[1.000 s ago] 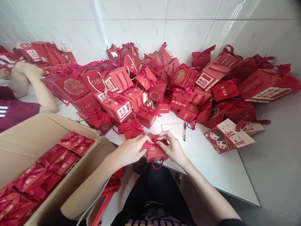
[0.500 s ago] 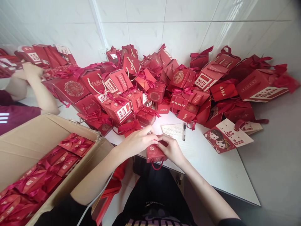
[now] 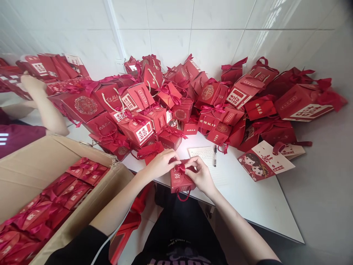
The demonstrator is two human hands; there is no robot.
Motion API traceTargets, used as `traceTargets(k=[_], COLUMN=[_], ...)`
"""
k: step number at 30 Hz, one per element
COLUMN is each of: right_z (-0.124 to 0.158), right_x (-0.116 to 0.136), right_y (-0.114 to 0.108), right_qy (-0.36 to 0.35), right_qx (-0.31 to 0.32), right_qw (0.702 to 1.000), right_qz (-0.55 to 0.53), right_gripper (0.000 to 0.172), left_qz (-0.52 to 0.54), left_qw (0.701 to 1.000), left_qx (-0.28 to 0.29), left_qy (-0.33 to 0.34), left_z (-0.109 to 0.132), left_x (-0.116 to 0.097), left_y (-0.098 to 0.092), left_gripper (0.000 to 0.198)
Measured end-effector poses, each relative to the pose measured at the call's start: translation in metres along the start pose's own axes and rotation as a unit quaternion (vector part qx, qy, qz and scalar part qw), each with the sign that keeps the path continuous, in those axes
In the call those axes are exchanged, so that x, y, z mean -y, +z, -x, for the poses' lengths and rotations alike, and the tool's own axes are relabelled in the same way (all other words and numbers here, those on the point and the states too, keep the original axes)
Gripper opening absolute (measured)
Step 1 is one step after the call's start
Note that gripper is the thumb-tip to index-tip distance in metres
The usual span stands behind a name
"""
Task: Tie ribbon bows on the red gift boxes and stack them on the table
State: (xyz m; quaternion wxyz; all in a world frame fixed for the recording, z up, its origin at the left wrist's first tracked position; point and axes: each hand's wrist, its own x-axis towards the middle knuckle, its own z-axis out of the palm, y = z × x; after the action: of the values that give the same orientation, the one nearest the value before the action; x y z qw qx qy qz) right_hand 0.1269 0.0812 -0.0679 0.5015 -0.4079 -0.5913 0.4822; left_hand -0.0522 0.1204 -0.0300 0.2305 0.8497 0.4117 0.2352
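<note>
A small red gift box (image 3: 180,184) stands at the table's near edge, its twisted cord handle hanging over the front. On its top is a dark red ribbon (image 3: 180,168), gathered into a bow. My left hand (image 3: 164,162) pinches the bow's left side between thumb and fingers. From the right, my right hand (image 3: 199,172) pinches the other side of the same ribbon. Part of the box's top is hidden behind my fingers. Just behind my left hand lies another red box with a ribbon (image 3: 150,150).
Many ribboned red boxes (image 3: 213,92) are heaped along the tiled wall. A written notebook (image 3: 202,152) and a pen (image 3: 215,156) lie right of my hands, with a printed card box (image 3: 266,161) beyond. At left, a carton (image 3: 82,147) holds red boxes; another person's arm (image 3: 45,99) is behind it.
My hands have drawn slightly apart, and the ribbon bow between them now shows. The box has stayed in nearly the same place. The other person's hand at left has shifted a little.
</note>
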Motion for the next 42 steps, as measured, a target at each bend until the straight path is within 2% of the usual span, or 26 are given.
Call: traceTargets(k=[5, 12, 16, 20, 24, 27, 30, 36, 42], right_z=[0.000, 0.001, -0.001, -0.003, -0.003, -0.003, -0.003, -0.003, 0.003], right_x=[0.001, 0.000, 0.004, 0.009, 0.011, 0.009, 0.008, 0.011, 0.014], right_y=[0.003, 0.004, -0.003, -0.011, -0.013, -0.013, -0.014, -0.015, -0.014], right_qy=[-0.033, -0.038, -0.036, -0.034, -0.041, -0.049, -0.063, -0.099, -0.185], right_qx=[-0.042, -0.051, -0.016, 0.041, 0.044, 0.049, 0.057, 0.057, 0.031], right_qw=[0.998, 0.995, 0.996, 0.994, 0.991, 0.988, 0.984, 0.974, 0.949], right_qz=[0.023, 0.074, 0.083, 0.095, 0.118, 0.140, 0.157, 0.196, 0.252], right_gripper=[0.019, 0.010, 0.007, 0.006, 0.006, 0.006, 0.005, 0.009, 0.010], left_qz=[-0.036, 0.009, 0.023, 0.030, 0.047, 0.064, 0.075, 0.081, 0.096], left_qw=[0.999, 0.999, 0.997, 0.998, 0.997, 0.995, 0.993, 0.992, 0.989], left_qx=[0.004, -0.030, -0.047, -0.034, -0.023, -0.035, -0.045, -0.046, -0.039], left_qy=[0.032, -0.026, -0.055, -0.046, -0.049, -0.068, -0.079, -0.090, -0.103], left_z=[0.014, 0.026, 0.024, 0.022, 0.021, 0.020, 0.019, 0.017, 0.015], left_x=[-0.005, -0.018, -0.015, -0.013, -0.017, -0.020, -0.020, -0.020, -0.019], left_y=[0.009, 0.021, 0.029, 0.030, 0.028, 0.029, 0.032, 0.034, 0.030], left_gripper=[0.006, 0.008, 0.011, 0.013, 0.012, 0.021, 0.031, 0.031, 0.032])
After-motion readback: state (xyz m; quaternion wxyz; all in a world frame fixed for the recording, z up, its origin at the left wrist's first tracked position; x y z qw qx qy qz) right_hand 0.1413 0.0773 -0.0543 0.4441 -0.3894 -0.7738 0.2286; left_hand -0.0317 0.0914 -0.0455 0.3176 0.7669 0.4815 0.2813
